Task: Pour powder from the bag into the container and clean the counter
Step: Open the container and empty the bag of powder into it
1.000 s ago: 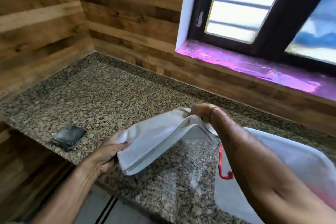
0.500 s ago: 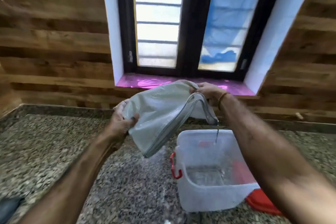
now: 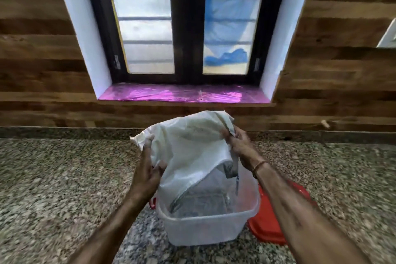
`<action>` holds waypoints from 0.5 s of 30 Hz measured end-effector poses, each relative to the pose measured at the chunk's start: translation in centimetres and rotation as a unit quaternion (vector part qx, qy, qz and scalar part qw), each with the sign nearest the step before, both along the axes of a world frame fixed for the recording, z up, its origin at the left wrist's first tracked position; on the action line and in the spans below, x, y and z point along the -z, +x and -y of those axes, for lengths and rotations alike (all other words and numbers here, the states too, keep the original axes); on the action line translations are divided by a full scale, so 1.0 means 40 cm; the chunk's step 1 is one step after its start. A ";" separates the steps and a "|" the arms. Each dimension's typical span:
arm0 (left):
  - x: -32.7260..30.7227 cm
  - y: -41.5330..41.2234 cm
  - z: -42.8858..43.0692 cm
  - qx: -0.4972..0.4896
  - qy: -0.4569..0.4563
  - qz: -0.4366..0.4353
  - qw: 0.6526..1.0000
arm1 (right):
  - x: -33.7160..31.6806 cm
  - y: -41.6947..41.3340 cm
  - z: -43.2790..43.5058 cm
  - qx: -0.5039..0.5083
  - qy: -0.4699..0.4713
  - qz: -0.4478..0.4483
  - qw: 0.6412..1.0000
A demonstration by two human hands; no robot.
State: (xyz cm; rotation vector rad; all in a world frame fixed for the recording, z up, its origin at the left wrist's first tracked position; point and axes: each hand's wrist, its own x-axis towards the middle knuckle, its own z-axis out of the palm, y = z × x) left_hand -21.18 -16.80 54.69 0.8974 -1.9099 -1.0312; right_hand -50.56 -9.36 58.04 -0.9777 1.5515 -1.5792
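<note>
A white plastic bag hangs tilted over a clear plastic container standing on the granite counter. The bag's lower open end reaches down inside the container. My left hand grips the bag's left side and my right hand pinches its upper right corner. White powder dusts my left fingers. A red clip sits on the container's left wall. No falling powder is clear to see.
A red lid lies on the counter, partly under the container's right side. A wood-panelled wall rises behind the counter. A dark-framed window with a shiny pink sill sits straight ahead.
The view swung right, from the counter corner to the window. Both hands carried the bag from the left to over the container, and its open end now dips inside.
</note>
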 end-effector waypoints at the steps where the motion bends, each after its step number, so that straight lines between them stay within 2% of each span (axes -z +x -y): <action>1: 0.004 0.001 -0.012 -0.007 -0.026 0.019 0.999 | 0.008 0.001 -0.010 -0.002 -0.008 0.008 1.000; 4: -0.002 -0.014 -0.049 -0.032 -0.070 0.076 0.994 | 0.032 0.000 -0.038 -0.009 -0.031 0.028 0.999; 7: 0.008 -0.014 -0.056 -0.045 -0.057 0.105 0.992 | 0.063 -0.008 -0.057 -0.020 -0.048 0.032 0.998; 12: -0.015 -0.028 -0.094 -0.007 0.047 0.006 0.999 | 0.073 -0.003 -0.068 -0.043 -0.071 0.040 0.996; 15: -0.005 -0.043 -0.110 -0.027 0.031 0.027 0.999 | 0.090 0.003 -0.063 -0.043 -0.079 0.026 0.996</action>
